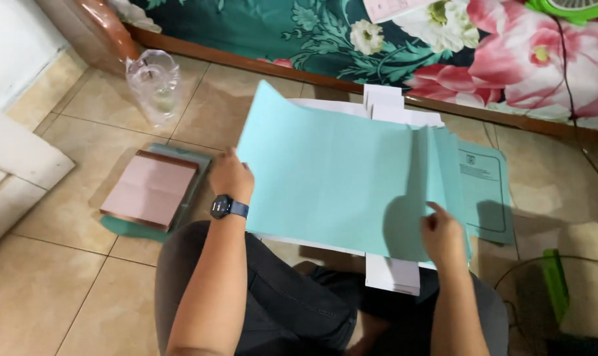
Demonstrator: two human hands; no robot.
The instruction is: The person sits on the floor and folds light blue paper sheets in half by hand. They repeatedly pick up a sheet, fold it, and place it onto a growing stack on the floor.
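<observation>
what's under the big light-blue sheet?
White paper pokes out below the light-blue sheet and more white sheets above it. The left hand and right hand hold its edges. How far the white stack runs underneath is covered.

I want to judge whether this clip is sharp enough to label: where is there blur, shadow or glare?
Head view: the right hand is slightly motion-blurred and casts a soft shadow on the large light-blue paper sheet; the left hand is sharper; the clear plastic bag shows mild glare; the beige floor tiles are evenly lit.
</observation>
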